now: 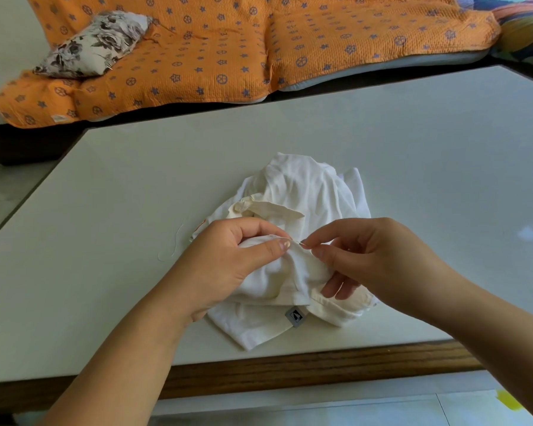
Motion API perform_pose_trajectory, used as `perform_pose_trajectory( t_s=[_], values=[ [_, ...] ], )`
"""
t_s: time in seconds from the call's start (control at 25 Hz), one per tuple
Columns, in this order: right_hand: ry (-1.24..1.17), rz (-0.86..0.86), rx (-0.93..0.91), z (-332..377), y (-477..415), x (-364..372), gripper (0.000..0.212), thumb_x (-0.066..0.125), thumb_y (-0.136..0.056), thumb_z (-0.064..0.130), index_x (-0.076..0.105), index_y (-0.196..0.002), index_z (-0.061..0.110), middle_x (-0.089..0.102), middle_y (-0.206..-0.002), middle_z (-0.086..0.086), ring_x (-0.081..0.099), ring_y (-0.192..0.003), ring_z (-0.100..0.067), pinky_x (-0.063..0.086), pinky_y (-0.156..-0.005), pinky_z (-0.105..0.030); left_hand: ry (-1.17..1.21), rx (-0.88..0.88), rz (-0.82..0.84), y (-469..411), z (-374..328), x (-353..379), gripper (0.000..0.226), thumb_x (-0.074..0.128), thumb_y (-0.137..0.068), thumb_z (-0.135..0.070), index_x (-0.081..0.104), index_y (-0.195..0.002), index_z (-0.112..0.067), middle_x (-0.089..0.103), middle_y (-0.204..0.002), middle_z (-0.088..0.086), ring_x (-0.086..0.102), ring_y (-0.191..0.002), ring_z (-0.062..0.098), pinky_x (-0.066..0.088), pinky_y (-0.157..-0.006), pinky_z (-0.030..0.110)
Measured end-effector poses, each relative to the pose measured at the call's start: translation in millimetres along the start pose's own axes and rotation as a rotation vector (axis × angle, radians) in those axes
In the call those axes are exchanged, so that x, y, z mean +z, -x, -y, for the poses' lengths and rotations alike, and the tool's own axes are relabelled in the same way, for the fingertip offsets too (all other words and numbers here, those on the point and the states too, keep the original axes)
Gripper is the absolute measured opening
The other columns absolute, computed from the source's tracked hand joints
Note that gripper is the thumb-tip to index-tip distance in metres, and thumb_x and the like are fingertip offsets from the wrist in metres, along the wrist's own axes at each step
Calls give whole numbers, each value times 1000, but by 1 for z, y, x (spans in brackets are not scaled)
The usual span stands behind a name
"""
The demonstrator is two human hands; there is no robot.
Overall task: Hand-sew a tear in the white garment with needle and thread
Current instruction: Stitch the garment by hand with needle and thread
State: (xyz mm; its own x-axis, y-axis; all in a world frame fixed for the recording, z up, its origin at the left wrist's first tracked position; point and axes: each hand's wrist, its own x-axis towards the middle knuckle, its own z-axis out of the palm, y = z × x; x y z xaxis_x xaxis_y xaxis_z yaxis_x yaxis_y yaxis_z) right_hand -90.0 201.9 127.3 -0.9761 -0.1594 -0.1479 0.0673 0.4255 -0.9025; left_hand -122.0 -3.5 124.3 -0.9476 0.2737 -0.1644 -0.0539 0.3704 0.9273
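A fold of the crumpled white cotton garment [293, 192] is pinched btwn thumb & forefinger of the left hand [228, 259]; the rest is heaped under both hands on the pale desk [136, 179]. The thin metal needle [300, 243] is pinched by the right hand [370, 256], just beside the left thumb. Fabric judged soft, light, floppy: best held taut near the stitch.
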Motion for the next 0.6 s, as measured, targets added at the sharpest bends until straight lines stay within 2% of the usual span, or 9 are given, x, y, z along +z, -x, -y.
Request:
perform_pose_trajectory(
  t_s=[0.12,0.28,0.6],
  values=[
    [12,7,-8,0,0,0,19,63,-94,19,74,-88,34,72,-63,-1,69,-55,-13,53,-63,-17,12,2,17,1,-1,1,9,71,-84,-24,77,-82,-31,75,-87,-12,68,-87,-2,45,-74,6],
    [12,15,-17,-1,0,0,18,62,-93,22,73,-87,36,72,-62,-1,70,-57,-15,56,-69,-25,34,4,30,2,-2,0,11,71,-85,-22,78,-79,-29,75,-85,-11,68,-86,-3,44,-73,5],
    [-6,28,-15,-1,0,1,17,63,-93,22,73,-87,35,71,-62,-2,69,-56,-16,54,-68,-26,46,-5,49,1,0,0,6,72,-85,-27,77,-83,-30,75,-89,-9,68,-94,2,44,-88,20]
  ],
)
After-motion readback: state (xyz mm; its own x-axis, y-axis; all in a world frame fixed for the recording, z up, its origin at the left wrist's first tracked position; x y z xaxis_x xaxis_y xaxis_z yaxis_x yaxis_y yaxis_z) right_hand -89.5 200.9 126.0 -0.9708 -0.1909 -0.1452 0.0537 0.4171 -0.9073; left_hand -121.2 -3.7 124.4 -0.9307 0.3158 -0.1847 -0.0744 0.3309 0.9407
